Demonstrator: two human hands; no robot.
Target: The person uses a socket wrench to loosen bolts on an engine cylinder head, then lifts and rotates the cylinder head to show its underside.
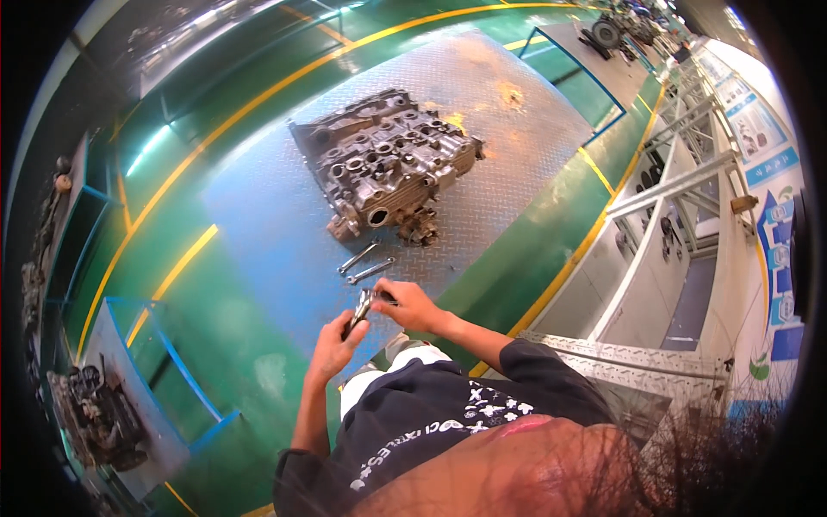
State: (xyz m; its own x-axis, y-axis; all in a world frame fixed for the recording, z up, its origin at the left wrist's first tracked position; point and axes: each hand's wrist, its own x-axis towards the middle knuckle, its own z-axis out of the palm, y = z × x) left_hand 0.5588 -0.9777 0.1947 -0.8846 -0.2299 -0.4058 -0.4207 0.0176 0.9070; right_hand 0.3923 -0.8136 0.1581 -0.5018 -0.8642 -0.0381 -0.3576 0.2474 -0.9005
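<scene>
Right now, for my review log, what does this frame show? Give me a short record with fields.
Left hand: closed on the lower end of a silver metal tool
Right hand: fingers at the tool's upper end
Tool type: cannot tell, partly covered by the hands
Nearby: two wrenches lying side by side, apart from the hands
Beyond them: bare engine assembly
Surface: diamond-plate metal worktop
Floor: green, yellow lines
</scene>
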